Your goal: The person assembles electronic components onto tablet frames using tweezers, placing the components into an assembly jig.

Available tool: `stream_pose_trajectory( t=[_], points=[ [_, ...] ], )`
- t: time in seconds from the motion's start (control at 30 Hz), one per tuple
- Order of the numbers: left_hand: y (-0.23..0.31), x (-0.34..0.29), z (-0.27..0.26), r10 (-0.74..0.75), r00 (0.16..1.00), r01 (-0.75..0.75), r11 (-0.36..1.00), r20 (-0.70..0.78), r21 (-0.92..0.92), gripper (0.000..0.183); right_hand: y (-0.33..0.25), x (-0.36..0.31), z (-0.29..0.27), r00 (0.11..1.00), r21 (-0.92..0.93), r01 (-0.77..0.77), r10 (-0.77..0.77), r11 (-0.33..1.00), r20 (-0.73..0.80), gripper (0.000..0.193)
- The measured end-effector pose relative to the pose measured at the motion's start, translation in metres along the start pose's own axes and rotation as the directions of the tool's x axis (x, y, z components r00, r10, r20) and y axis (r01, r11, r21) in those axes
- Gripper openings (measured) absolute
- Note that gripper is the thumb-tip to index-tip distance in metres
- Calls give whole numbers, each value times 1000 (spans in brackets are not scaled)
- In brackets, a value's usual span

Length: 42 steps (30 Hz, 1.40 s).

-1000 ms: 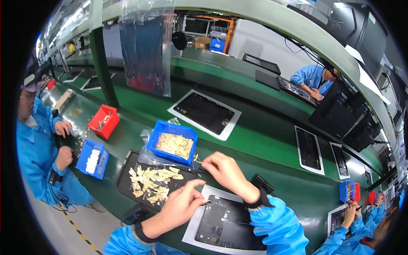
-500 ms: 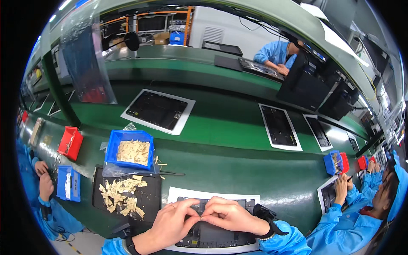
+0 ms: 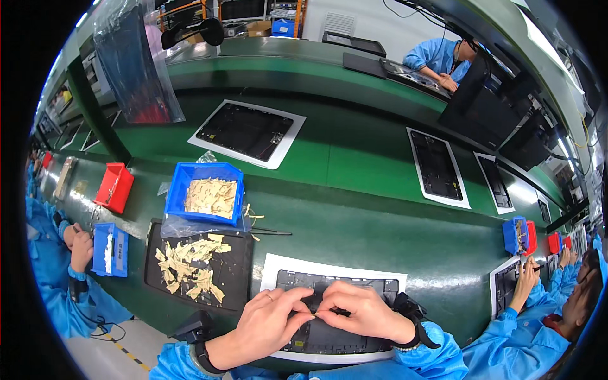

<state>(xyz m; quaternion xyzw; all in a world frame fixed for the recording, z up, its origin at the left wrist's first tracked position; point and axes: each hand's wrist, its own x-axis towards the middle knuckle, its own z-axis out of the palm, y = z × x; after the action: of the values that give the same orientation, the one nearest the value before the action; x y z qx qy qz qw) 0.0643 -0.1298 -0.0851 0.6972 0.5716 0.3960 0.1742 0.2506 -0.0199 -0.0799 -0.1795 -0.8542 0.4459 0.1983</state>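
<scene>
Between the fingertips (image 3: pixel 323 312), a tiny yellowish piece (image 3: pixel 313 316)

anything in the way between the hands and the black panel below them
Nothing visible. The left hand and right hand are right over the black panel, and the black tray with its pale scraps lies off to the left. Whether the hands touch the panel can't be told.

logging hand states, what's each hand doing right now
Left hand: closed, apparently pinching a tiny yellowish piece.
Right hand: closed, apparently pinching the same piece.
</scene>
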Motion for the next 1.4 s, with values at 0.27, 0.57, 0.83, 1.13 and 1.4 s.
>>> stream_pose_trajectory(
  t=[0.27,0.57,0.83,1.13,1.4],
  points=[
    [-13,-5,-1,-451,883,452,748,127,-485,33,6,13,-12,935,374,-322,355,870,-21,6],
    [-28,-7,15,-168,975,191,968,-148,161,16,43,19,24,959,-167,-166,120,972,-256,8],
    [-35,-12,21,-9,999,31,909,-54,417,33,46,21,29,958,-230,-137,71,963,-277,7],
    [-36,-11,26,18,998,13,884,-61,467,27,47,21,31,958,-267,-129,50,955,-283,6],
    [-38,-12,24,37,999,-22,865,-21,502,33,47,23,31,956,-271,-131,49,954,-288,6]
  ],
)
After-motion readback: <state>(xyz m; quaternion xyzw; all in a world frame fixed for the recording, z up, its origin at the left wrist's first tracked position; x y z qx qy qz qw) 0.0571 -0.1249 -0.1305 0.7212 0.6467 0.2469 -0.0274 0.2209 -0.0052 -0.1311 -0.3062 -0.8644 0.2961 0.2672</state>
